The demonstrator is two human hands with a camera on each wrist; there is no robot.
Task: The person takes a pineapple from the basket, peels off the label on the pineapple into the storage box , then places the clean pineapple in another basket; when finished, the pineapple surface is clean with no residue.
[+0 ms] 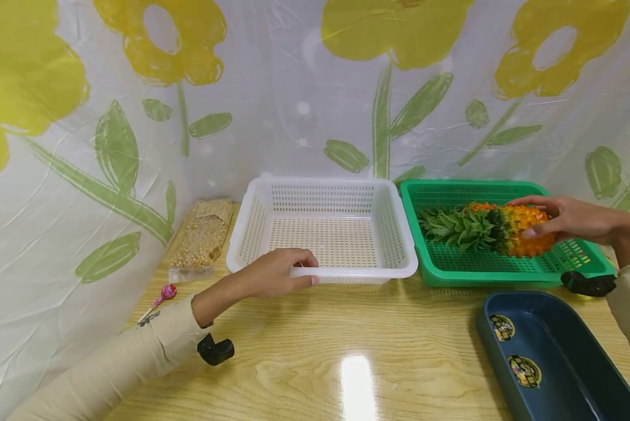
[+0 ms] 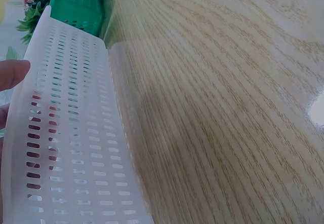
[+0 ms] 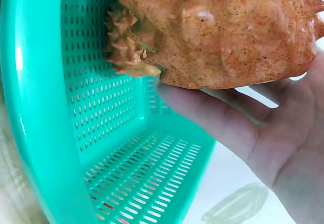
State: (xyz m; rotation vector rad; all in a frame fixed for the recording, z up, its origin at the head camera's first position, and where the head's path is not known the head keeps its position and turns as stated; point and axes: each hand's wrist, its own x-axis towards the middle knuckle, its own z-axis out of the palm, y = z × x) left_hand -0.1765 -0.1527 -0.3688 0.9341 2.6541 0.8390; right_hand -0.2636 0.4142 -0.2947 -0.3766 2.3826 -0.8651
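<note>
In the head view my left hand (image 1: 275,273) grips the near rim of the white basket (image 1: 359,272), thumb outside and fingers over the inner side. Through the basket's holes (image 2: 76,97) reddish patches show in the left wrist view. My right hand (image 1: 575,221) holds a spiky orange horned melon (image 1: 530,219) over the green basket (image 1: 470,278). Up close, the horned melon (image 3: 217,31) has blunt spikes and dark specks. Beside it lies a green leafy pineapple crown (image 1: 459,228). Another spiky orange piece (image 3: 124,41) is partly hidden behind the held fruit.
A dark blue tray (image 1: 557,351) stands at the near right. On the left lie a clear bag of pale yellow kernels (image 1: 199,240) and a wrapped lollipop (image 1: 164,294). A flowered curtain (image 1: 272,117) hangs behind the wooden table (image 1: 293,356).
</note>
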